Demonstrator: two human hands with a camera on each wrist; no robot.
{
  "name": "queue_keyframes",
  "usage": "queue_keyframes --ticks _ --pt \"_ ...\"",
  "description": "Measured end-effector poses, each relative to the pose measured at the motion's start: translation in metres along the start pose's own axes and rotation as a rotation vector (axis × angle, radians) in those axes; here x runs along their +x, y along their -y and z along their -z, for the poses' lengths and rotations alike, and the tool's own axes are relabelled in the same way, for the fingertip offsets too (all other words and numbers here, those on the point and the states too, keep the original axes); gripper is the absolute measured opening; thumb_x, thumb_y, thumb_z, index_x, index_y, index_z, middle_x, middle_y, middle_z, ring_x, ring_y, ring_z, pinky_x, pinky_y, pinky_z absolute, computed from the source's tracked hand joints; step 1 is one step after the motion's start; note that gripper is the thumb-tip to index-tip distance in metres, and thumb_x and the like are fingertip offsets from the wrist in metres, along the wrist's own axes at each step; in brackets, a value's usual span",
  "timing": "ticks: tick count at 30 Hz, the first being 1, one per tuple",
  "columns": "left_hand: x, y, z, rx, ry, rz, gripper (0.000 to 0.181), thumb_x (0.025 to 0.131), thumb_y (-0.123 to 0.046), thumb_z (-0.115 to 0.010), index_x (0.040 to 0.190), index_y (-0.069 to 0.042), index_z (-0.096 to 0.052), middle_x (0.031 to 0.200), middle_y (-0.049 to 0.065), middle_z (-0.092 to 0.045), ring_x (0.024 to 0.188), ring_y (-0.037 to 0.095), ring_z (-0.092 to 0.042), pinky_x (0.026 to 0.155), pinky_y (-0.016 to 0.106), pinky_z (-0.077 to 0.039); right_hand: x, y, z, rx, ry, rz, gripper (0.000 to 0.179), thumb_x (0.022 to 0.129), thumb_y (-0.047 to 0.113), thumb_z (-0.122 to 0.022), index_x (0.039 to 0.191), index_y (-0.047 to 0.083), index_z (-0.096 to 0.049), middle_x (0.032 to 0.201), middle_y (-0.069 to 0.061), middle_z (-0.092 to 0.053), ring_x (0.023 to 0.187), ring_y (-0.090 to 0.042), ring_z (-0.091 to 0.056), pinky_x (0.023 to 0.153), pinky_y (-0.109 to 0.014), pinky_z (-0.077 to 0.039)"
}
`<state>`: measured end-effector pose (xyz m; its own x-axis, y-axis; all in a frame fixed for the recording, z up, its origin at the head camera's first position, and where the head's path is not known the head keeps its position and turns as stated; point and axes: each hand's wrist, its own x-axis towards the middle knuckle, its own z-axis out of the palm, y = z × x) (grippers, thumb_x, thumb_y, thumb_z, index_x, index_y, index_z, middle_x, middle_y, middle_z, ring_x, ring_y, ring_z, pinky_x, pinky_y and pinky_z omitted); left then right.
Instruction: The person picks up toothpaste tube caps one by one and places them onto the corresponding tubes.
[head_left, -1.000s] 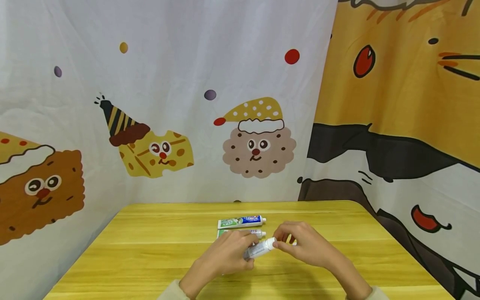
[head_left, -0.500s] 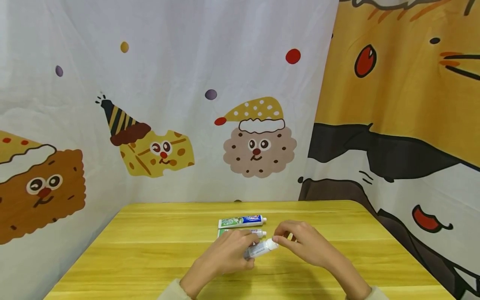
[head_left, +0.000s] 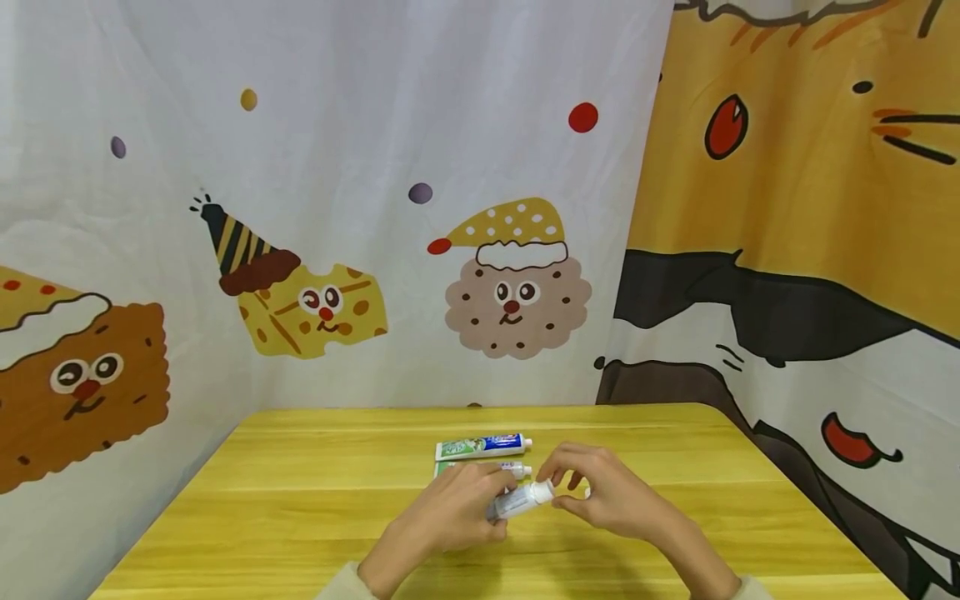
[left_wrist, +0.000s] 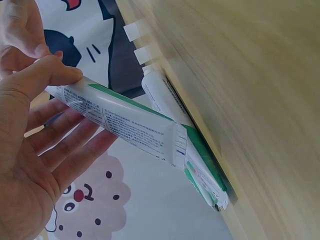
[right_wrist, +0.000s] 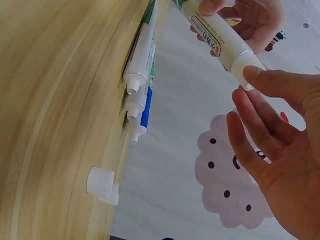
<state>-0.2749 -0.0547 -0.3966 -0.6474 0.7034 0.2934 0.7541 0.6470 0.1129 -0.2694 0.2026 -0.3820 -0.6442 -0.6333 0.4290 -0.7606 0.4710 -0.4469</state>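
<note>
By the right hand's (head_left: pixel 611 490) fingers, the white cap (right_wrist: pixel 242 64) is pinched lightly; by the left hand's (head_left: pixel 453 507), the toothpaste tube (left_wrist: pixel 120 120) is grasped above the tabletop (right_wrist: pixel 50 100). Its cap is not yet off, so its uncapping can be judged unfinished. Three other tubes (right_wrist: pixel 140 62) are laid together, nozzles bared, apparently done; at least two loose caps (right_wrist: pixel 100 181) are set nearby. The held tube is printed white with green, plump near the cap and flattened toward its crimped end.

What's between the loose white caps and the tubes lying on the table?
Only bare table lies between the caps and the lying tubes; the right wrist view shows it.
</note>
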Motion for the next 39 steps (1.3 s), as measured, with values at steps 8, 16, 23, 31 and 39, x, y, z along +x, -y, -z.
queue_keyframes --ticks 8,16,23,31,39 --pt "-0.0003 -0.0003 -0.0013 0.027 -0.013 -0.013 0.036 0.079 -0.028 -0.086 0.112 -0.022 -0.072 0.103 -0.010 -0.072 0.072 -0.004 -0.050 0.063 0.013 -0.043 -0.0004 -0.0009 0.0003 -0.006 0.019 -0.051 0.023 0.087 0.013 -0.081 0.105 0.023 -0.071 0.096 0.012 -0.073 0.082 0.001 -0.063 0.069 -0.025 -0.058" --pt "-0.0010 -0.0009 -0.0008 0.040 -0.016 -0.016 0.037 0.079 -0.028 -0.085 0.112 -0.022 -0.071 0.102 -0.012 -0.071 0.071 -0.004 -0.049 0.062 0.013 -0.042 -0.0012 -0.0009 0.0009 -0.014 0.022 -0.056 0.008 0.096 0.029 -0.074 0.102 0.025 -0.071 0.090 0.014 -0.071 0.078 0.004 -0.062 0.068 -0.024 -0.057" --pt "-0.0009 -0.0005 -0.0004 0.022 -0.018 -0.015 0.038 0.079 -0.027 -0.085 0.113 -0.022 -0.072 0.104 -0.010 -0.072 0.071 -0.004 -0.050 0.062 0.013 -0.043 -0.0015 -0.0003 0.0011 -0.031 0.026 -0.105 0.015 0.099 0.040 -0.067 0.103 0.026 -0.072 0.094 0.015 -0.071 0.080 0.003 -0.062 0.069 -0.022 -0.056" --pt "-0.0009 0.0004 0.0008 0.035 -0.027 -0.016 0.038 0.079 -0.027 -0.084 0.114 -0.022 -0.072 0.106 -0.011 -0.073 0.073 -0.005 -0.051 0.063 0.013 -0.044 -0.0009 0.0000 0.0003 0.003 0.015 -0.068 0.029 0.087 0.015 -0.082 0.112 0.024 -0.068 0.106 0.009 -0.072 0.087 -0.008 -0.068 0.071 -0.028 -0.059" --pt "-0.0007 0.0010 0.0007 0.039 -0.026 -0.018 0.037 0.079 -0.028 -0.084 0.113 -0.022 -0.072 0.104 -0.011 -0.072 0.072 -0.005 -0.050 0.063 0.013 -0.044 -0.0004 -0.0006 0.0006 -0.001 0.007 -0.031 0.026 0.088 0.010 -0.080 0.106 0.023 -0.068 0.100 0.011 -0.071 0.084 -0.008 -0.067 0.070 -0.028 -0.059"
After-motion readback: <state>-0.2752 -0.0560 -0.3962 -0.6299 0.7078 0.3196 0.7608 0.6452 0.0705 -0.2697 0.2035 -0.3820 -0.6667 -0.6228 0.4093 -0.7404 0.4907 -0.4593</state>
